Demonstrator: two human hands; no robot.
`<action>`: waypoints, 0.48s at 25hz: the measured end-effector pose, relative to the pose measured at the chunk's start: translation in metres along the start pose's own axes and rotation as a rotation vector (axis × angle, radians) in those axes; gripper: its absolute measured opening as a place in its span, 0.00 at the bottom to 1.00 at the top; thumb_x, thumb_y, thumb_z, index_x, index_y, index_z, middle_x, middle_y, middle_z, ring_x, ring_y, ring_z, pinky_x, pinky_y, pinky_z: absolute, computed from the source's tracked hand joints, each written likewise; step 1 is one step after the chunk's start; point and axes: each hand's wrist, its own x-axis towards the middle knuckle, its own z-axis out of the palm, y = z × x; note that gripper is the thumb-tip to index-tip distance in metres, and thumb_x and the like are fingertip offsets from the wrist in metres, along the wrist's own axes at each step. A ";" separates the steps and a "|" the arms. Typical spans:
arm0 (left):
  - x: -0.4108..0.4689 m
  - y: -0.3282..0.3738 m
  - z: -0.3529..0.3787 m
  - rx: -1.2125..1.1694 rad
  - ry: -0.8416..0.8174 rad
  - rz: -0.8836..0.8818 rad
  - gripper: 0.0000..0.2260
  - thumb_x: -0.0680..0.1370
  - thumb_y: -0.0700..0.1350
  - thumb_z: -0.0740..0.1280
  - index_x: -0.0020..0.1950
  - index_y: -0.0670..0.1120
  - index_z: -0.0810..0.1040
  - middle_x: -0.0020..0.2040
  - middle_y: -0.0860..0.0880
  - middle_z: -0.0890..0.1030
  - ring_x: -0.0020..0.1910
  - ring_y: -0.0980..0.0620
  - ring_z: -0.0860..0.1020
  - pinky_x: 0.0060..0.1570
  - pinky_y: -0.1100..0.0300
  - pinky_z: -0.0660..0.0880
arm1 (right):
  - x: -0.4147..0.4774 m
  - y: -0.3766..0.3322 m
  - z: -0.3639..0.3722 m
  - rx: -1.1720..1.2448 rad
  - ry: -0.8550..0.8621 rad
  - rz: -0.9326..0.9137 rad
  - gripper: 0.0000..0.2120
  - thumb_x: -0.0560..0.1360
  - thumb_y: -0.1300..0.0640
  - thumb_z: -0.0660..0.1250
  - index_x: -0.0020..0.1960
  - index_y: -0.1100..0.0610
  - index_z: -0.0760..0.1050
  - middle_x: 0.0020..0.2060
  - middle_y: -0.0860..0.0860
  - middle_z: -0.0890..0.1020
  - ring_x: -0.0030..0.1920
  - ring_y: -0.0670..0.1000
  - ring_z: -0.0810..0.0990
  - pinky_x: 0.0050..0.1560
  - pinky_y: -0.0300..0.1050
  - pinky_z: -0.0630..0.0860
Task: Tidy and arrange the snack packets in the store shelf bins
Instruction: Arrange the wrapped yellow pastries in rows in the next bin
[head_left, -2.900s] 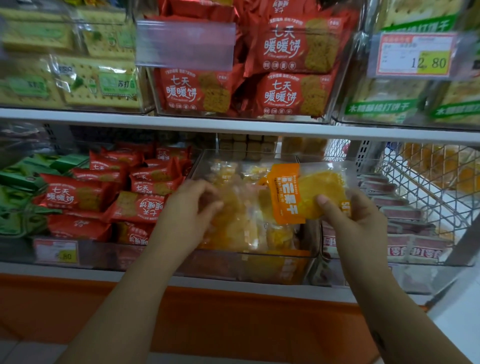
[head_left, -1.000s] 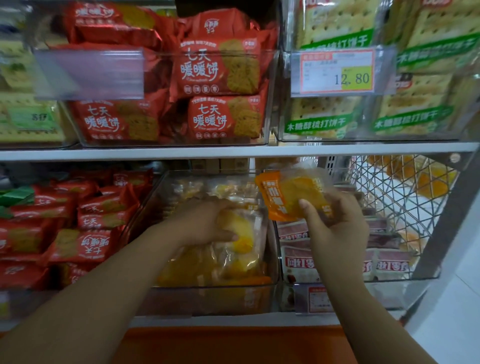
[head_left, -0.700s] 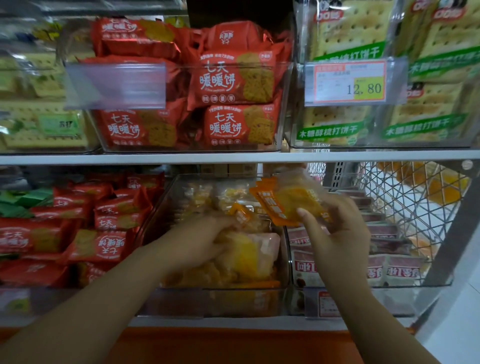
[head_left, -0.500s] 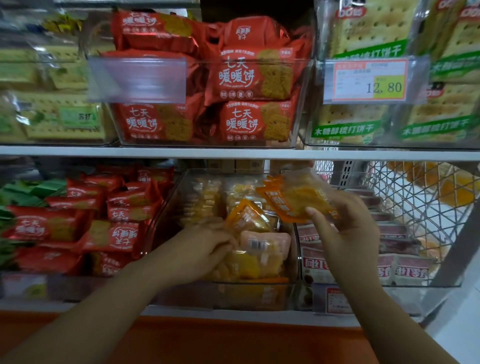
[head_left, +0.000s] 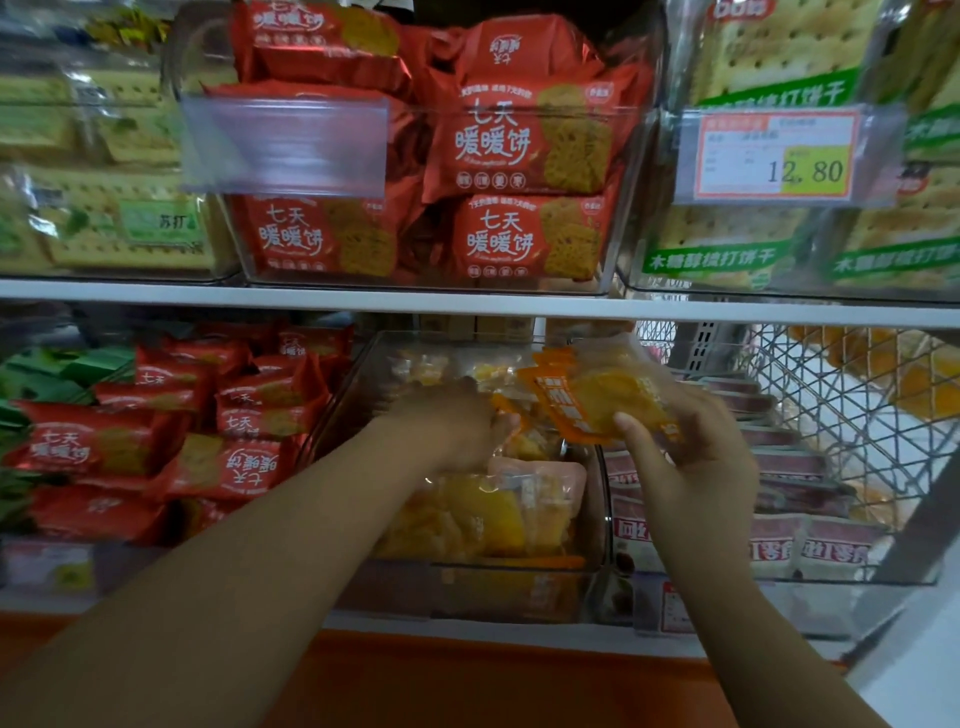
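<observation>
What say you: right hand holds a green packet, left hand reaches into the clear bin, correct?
Not green: the head view shows the packet in the right hand is orange. The left hand does reach into the clear bin.

**Counts.** Hands, two: left hand (head_left: 457, 421), right hand (head_left: 696, 457). Shelf boards (head_left: 311, 301), two. Upper clear bins (head_left: 415, 285), three. Price tag (head_left: 774, 156), one. Blank label holder (head_left: 283, 145), one. Wire basket (head_left: 831, 395), one. Red packets (head_left: 524, 140) in the middle upper bin, at least five. Orange packet (head_left: 597, 400) in the right hand, at least one.
</observation>
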 end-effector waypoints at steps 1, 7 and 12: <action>0.008 0.003 0.002 -0.021 0.005 0.036 0.22 0.81 0.58 0.47 0.64 0.49 0.72 0.65 0.47 0.72 0.62 0.46 0.72 0.61 0.47 0.67 | -0.001 0.002 0.000 0.006 0.004 0.018 0.13 0.72 0.58 0.71 0.55 0.50 0.76 0.51 0.50 0.79 0.55 0.46 0.77 0.53 0.48 0.77; 0.032 0.019 0.016 -0.001 -0.042 0.153 0.20 0.82 0.56 0.47 0.69 0.52 0.69 0.69 0.49 0.71 0.69 0.49 0.66 0.72 0.42 0.50 | 0.000 -0.002 -0.001 0.115 -0.022 0.101 0.16 0.71 0.61 0.71 0.51 0.42 0.75 0.49 0.44 0.82 0.53 0.41 0.80 0.53 0.42 0.79; 0.000 0.013 0.009 -0.192 -0.180 0.093 0.20 0.81 0.57 0.48 0.58 0.51 0.76 0.57 0.48 0.77 0.52 0.51 0.73 0.59 0.51 0.70 | 0.004 0.000 -0.008 0.152 -0.078 0.110 0.19 0.71 0.63 0.71 0.51 0.41 0.74 0.49 0.38 0.81 0.52 0.38 0.79 0.52 0.33 0.76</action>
